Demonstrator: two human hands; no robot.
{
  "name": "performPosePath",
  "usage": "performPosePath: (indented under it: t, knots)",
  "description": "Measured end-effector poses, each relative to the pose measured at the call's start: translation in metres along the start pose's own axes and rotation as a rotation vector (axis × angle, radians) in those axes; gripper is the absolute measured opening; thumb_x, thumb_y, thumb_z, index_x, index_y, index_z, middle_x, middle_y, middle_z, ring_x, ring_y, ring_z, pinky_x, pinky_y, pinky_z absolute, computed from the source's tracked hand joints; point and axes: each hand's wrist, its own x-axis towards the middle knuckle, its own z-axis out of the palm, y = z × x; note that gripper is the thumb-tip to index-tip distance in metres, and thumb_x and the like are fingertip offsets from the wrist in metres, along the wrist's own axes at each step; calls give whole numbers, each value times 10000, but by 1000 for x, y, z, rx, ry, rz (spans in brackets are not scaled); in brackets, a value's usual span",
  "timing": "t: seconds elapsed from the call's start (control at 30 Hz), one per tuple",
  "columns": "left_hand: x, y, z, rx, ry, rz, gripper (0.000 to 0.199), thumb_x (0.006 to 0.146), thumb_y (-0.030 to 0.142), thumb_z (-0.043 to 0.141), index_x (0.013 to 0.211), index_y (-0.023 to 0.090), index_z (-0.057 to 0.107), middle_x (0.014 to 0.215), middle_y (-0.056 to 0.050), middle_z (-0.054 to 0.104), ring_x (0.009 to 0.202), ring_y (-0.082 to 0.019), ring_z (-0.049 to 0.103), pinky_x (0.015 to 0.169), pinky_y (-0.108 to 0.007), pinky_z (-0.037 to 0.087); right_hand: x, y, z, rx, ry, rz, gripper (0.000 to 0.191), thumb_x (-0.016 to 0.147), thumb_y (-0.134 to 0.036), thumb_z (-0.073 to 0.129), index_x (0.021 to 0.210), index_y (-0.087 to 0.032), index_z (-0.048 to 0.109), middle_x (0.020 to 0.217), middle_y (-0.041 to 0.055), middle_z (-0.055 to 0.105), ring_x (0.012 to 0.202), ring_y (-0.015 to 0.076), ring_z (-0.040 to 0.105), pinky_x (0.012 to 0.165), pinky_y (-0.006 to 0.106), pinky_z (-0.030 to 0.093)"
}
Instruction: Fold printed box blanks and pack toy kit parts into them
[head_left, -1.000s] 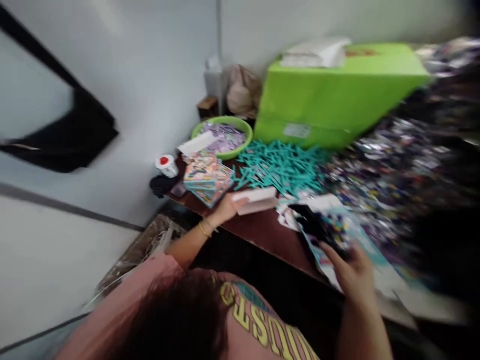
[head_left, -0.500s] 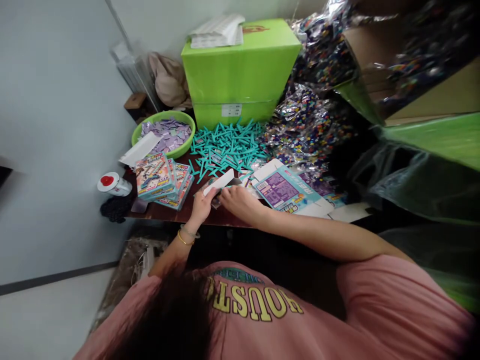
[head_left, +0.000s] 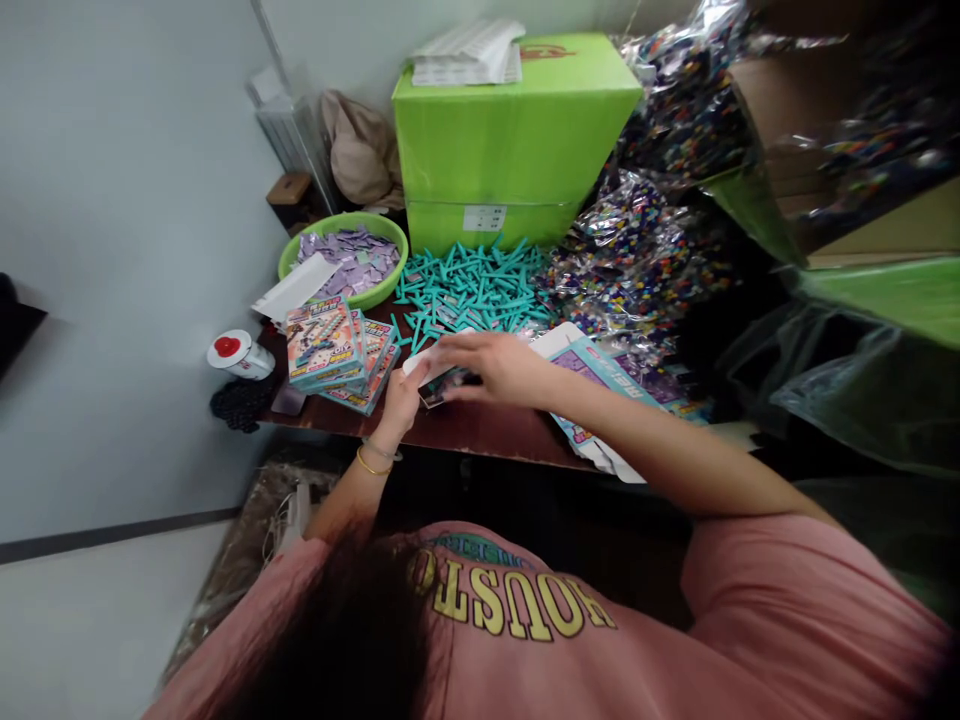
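Note:
My left hand (head_left: 403,400) grips the left end of a small box (head_left: 435,368) with a raised white flap, near the table's front edge. Over the right part of this box is my right hand (head_left: 491,368), its fingers stretched to the left and spread from the thumb. Part of the box is hidden beneath it. To the left stand stacked printed boxes (head_left: 322,345). Flat unfolded cartons (head_left: 600,375), purple and teal, lie at the right under my forearm. Teal sticks (head_left: 472,290) are heaped behind my hands.
A green basin (head_left: 397,285) holds small purple packets. Behind the sticks stands a big green box (head_left: 510,150). Plastic bags of colourful beads (head_left: 637,240) are piled at the right. A white canister with a red top (head_left: 244,357) is at the far left.
My right hand has risen from the box, and its fingers have opened out over it. My left hand still holds the box. The view has shifted slightly; the flat cartons sit differently, nearer the front edge.

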Motion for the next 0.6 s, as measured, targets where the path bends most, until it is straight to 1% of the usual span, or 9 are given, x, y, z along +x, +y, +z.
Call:
performPosePath:
  t: [0.07, 0.13, 0.2, 0.23, 0.33, 0.37, 0.5, 0.57, 0.6]
  knots:
    - [2, 3, -1, -10, 45, -11, 461, 774, 551, 789, 939, 121, 781, 923, -95, 795, 939, -276, 735, 865, -355, 597, -3, 4, 14, 38, 224, 80, 332, 1060, -427, 535, 1221, -206, 724, 1310, 117, 717, 1170, 246, 654, 995, 393, 504]
    - [4, 3, 0, -10, 50, -33, 468, 773, 550, 786, 944, 114, 779, 924, -95, 795, 959, -282, 735, 879, -358, 596, -5, 2, 35, 74, 248, 98, 331, 1084, -351, 472, 1078, -185, 758, 1124, 114, 767, 1065, 231, 676, 977, 389, 512]
    - [7, 0, 1, -20, 39, -43, 475, 772, 553, 781, 946, 112, 773, 922, -94, 794, 968, -282, 735, 897, -362, 593, -8, -3, 56, 115, 226, 105, 310, 1074, -303, 484, 1042, -180, 767, 1045, 112, 780, 1005, 225, 692, 960, 390, 528]
    - [9, -1, 1, -39, 39, -39, 481, 770, 555, 781, 961, 114, 769, 946, -95, 796, 980, -279, 736, 914, -364, 590, -11, -4, 64, 124, 278, 138, 282, 1063, -303, 510, 1078, -186, 767, 1077, 120, 781, 1040, 237, 693, 980, 413, 530]
    - [15, -3, -3, -131, 86, -27, 516, 730, 561, 810, 1008, 129, 756, 1050, -106, 798, 994, -262, 739, 938, -359, 581, -20, -8, 73, 129, 582, 319, 274, 1036, -341, 568, 1222, -242, 742, 1241, 130, 750, 1213, 290, 643, 1073, 522, 493]
    - [15, -2, -6, -158, 99, -38, 532, 707, 562, 827, 1014, 132, 754, 1067, -109, 797, 980, -257, 742, 928, -356, 582, -22, -8, 74, 142, 627, 343, 279, 1037, -351, 567, 1236, -258, 738, 1252, 124, 748, 1221, 294, 637, 1073, 531, 489]
    - [7, 5, -17, -164, 48, -112, 554, 677, 574, 857, 973, 119, 748, 990, -104, 794, 898, -246, 744, 873, -356, 588, -18, -10, 76, 195, 464, 219, 299, 1079, -321, 489, 1221, -242, 739, 1219, 102, 766, 1085, 238, 663, 985, 436, 493]
    - [2, 13, -9, -76, 26, -93, 522, 747, 571, 837, 962, 104, 741, 931, -87, 783, 880, -239, 739, 868, -362, 584, -10, -12, 74, 125, 397, 262, 294, 1082, -333, 493, 1166, -222, 751, 1209, 107, 766, 1095, 236, 638, 1006, 429, 453]
    - [2, 18, 2, -24, 17, -68, 497, 803, 559, 814, 976, 100, 735, 919, -79, 775, 881, -232, 736, 867, -366, 584, -7, -14, 70, 81, 358, 306, 292, 1081, -342, 498, 1134, -217, 756, 1183, 106, 769, 1101, 238, 623, 1016, 423, 434]
